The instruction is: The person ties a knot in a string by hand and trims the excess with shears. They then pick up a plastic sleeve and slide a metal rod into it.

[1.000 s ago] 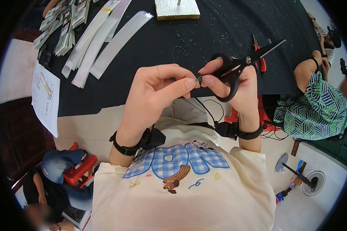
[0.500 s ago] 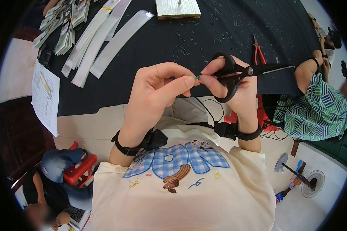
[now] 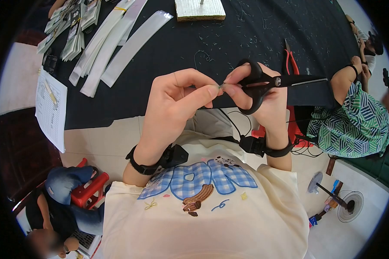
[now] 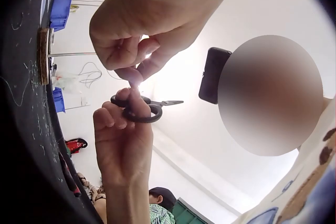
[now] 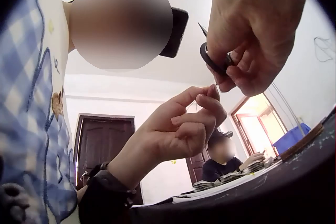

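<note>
While the left hand [image 3: 173, 97] pinches a tiny strand [image 3: 221, 86] near the worktop's [image 3: 129, 101] edge, the right hand [image 3: 272, 103] holds scissors [image 3: 278, 81] by their rings, blades turned away, probably so its fingertips can meet the strand too.

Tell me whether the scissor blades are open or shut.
Shut, it appears: in the head view, the black scissors show their blades lying together as one strip.

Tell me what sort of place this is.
Probably an indoor craft workroom, perhaps set up in an ordinary room: a table covered in black cloth is littered with thin scraps, red-handled pliers lie on it, and someone is holding black scissors.
</note>
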A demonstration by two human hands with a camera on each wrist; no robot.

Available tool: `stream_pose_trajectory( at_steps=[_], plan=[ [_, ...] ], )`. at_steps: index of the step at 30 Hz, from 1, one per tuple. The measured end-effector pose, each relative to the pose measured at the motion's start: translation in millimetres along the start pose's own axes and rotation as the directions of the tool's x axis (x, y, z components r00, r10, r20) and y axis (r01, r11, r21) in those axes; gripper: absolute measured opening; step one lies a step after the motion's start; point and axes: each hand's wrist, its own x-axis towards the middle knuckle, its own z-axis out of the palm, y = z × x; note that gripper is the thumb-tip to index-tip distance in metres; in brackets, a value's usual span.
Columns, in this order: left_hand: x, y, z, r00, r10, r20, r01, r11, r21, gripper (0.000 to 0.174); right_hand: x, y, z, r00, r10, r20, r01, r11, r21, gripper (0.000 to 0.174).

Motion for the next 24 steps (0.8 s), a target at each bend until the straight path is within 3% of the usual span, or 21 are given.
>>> stream_pose_trajectory(
  at_steps=[7, 15, 24],
  plan=[
    [-2.3, -1.7, -1.0, 0.999, -0.039, -0.02, 0.039, 0.999, 0.021, 0.012, -2.7, 1.5, 1.0, 1.0, -0.005, -0.002, 0.005, 1.0, -0.028, 0.014],
    [-3.0, -5.4, 6.2, 0.993, 0.0, -0.116, 0.004, 0.999, 0.032, 0.013, -5.3, 1.4, 1.0, 0.999, -0.019, -0.028, 0.018, 0.998, -0.055, 0.014],
    [-2.7, -5.2, 5.7, 0.993, 0.02, -0.115, -0.015, 0.999, 0.04, 0.012, -4.8, 1.7, 2.0, 0.999, -0.045, -0.022, 0.043, 0.995, -0.086, 0.013]
  ],
)
